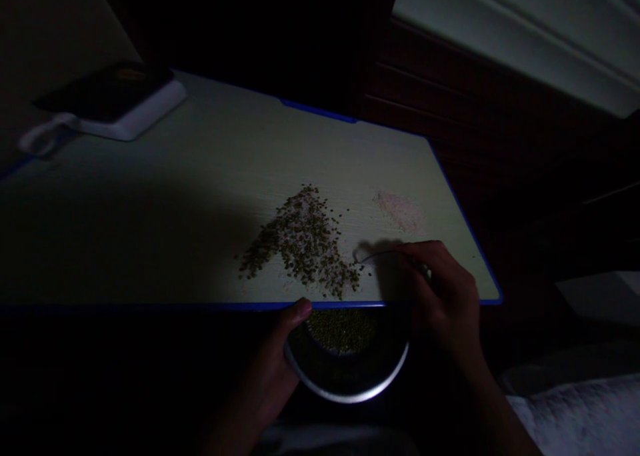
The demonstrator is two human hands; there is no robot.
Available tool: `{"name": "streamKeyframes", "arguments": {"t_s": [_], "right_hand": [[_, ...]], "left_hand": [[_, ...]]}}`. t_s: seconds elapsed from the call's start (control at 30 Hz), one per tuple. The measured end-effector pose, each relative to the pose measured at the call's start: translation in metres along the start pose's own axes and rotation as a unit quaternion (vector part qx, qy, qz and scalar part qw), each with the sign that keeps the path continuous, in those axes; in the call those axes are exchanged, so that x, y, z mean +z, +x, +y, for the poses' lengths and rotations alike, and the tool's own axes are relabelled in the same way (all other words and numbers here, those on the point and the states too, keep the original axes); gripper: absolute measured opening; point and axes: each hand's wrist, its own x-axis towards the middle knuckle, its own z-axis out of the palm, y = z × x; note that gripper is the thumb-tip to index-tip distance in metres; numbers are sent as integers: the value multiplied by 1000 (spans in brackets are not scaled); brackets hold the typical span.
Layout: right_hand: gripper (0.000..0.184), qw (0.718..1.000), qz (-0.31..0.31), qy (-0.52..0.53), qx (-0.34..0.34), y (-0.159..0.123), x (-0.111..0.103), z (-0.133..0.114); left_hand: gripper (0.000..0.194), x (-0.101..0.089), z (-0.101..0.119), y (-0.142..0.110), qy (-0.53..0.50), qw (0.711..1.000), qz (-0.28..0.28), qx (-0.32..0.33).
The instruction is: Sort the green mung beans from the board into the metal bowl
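My left hand point(280, 359) is closed on the left rim of a metal bowl point(357, 397), its thumb at the table's front edge. Green beans that look like mung beans point(343, 329) lie in the bowl, which sits just below that edge. In my right hand point(443, 283) is a thin metal spoon point(377, 253). The spoon's tip touches down at the right side of a spread pile of green beans mixed with pale grains point(305, 239). Farther right lies a separate small heap of pale, rice-like grains point(401, 211).
The pale table point(225, 136) has a blue edge. At its far left stands a white-sided, dark-topped object point(125, 106) with a strap or loop. A large dark panel point(260, 29) rises behind the table. White patterned fabric point(585, 413) shows at lower right. The room is dim.
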Motion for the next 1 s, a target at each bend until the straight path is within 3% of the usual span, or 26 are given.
{"name": "streamKeyframes", "arguments": {"t_s": [0.23, 0.43, 0.63, 0.73, 1.0], "right_hand": [[27, 998, -37, 13, -41, 12, -1, 3], [22, 998, -57, 14, -33, -1, -11, 2], [20, 1000, 10, 19, 10, -23, -22, 2], [18, 998, 35, 22, 41, -33, -24, 1], [19, 1000, -11, 5, 22, -35, -18, -2]], "left_hand": [[41, -1, -1, 1, -7, 1000, 1, 20], [49, -5, -4, 5, -13, 999, 0, 32], [59, -5, -3, 5, -16, 999, 4, 37], [57, -4, -3, 4, -14, 999, 14, 33], [40, 1, -2, 2, -3, 999, 35, 16]]}}
